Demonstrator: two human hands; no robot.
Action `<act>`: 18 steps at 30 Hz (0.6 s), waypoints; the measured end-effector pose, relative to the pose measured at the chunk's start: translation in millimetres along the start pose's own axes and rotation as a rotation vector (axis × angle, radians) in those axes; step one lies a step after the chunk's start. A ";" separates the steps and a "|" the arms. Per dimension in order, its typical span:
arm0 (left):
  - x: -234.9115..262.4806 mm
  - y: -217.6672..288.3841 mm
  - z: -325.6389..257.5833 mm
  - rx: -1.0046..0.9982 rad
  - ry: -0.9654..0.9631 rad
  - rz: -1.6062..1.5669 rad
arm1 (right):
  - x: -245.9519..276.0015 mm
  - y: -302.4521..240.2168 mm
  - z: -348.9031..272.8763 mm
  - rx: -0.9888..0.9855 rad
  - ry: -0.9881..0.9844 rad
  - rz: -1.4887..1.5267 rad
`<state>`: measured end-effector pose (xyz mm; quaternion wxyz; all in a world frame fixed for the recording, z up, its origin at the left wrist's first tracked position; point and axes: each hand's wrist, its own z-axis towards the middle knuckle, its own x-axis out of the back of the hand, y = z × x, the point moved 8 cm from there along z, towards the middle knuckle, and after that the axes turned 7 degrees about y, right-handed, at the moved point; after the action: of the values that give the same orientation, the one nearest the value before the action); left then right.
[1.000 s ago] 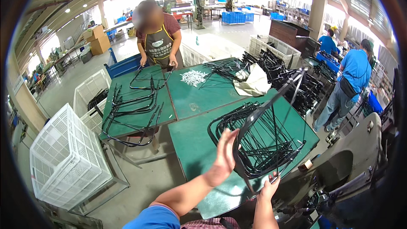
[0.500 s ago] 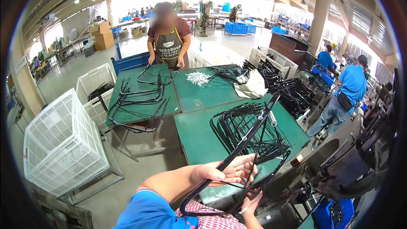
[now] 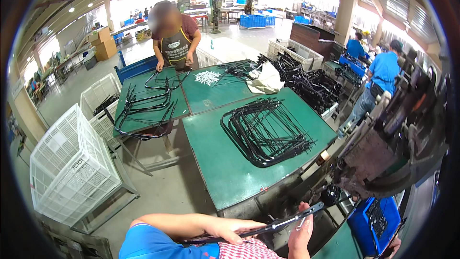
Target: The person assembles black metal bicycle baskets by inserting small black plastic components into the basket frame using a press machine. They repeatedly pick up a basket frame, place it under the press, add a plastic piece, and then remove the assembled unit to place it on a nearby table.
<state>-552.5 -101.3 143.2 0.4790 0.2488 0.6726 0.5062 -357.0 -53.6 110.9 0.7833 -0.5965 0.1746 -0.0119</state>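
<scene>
From where I stand, the person holds a black frame (image 3: 282,222) low against the body, just off the near edge of the green bench (image 3: 206,158). The left hand (image 3: 230,229) is closed around it: the fingers lie along the far side of the bar, pointing toward the right hand, while the thumb presses from the near side. A length of bar shows past each side of that grasp. The right hand (image 3: 301,234) is up at the other end, its fingers raised and fairly straight, with the bar crossing in front of them. Whether those fingers pinch the frame or only steady it, I honestly can't tell from here.

The frame is slim, dark and glossy, seen almost edge-on, so it reads as a long narrow bar slanting up toward the right. Its tip is flattened and has small holes in it, and a silvery piece (image 3: 301,223) hangs beneath, in front of the right palm. Under the left hand, a red-and-white checked apron (image 3: 251,249) shows.

On the bench lies a stack of frames (image 3: 238,141) (all bent tubes and thin rods, rather a tangle), well apart from both hands. A blue crate (image 3: 359,232) sits to the right, filled with dark parts.
</scene>
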 end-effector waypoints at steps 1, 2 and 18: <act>-4.6 -12.0 2.4 0.017 0.029 0.063 | -18.4 -8.7 -0.8 -0.004 -0.062 0.076; -8.2 -21.0 5.1 0.030 0.044 0.125 | -19.9 -5.9 -4.1 -0.071 -0.126 0.125; 28.1 -53.5 27.7 0.158 0.308 -0.068 | -1.6 18.0 16.3 -0.253 -0.125 -0.218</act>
<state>-531.3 -85.4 82.2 0.3659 0.1823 0.7838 0.4675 -357.2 -32.9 98.1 0.7053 -0.7054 0.0599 -0.0373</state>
